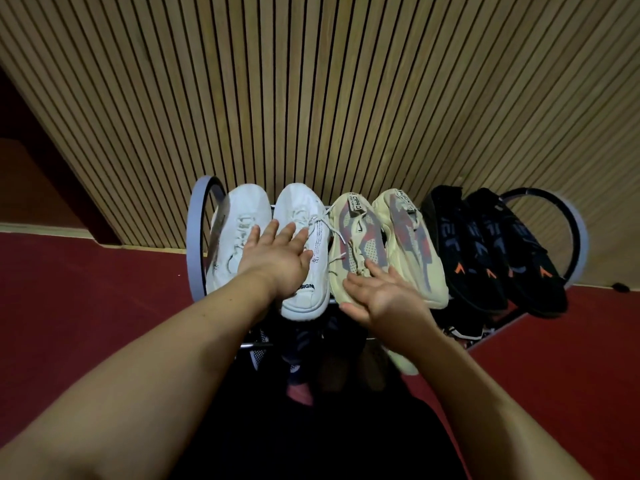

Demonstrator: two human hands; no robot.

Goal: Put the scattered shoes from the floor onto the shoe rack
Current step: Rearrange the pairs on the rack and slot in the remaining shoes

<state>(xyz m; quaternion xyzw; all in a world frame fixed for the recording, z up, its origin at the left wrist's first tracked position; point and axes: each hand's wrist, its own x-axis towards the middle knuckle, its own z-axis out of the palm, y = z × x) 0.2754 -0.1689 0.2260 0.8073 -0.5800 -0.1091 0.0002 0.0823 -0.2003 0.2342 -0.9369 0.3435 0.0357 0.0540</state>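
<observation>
On the top shelf of the shoe rack [194, 244] stand three pairs side by side: two white sneakers [239, 216] [308, 216], two cream sneakers with red and grey patches [349, 237] [412, 244], and two black sneakers with orange marks [460, 251] [519, 258]. My left hand [277, 258] lies flat with straight fingers across the white pair. My right hand [384, 292] rests with spread fingers on the front of the left cream sneaker. Neither hand grips anything.
A slatted wooden wall [311, 98] rises right behind the rack. Red carpet [86, 306] lies on both sides. Lower shelves hold more dark shoes [304, 344] and a striped one [464, 332], mostly in shadow. A small dark object [621, 287] sits at the wall's foot on the right.
</observation>
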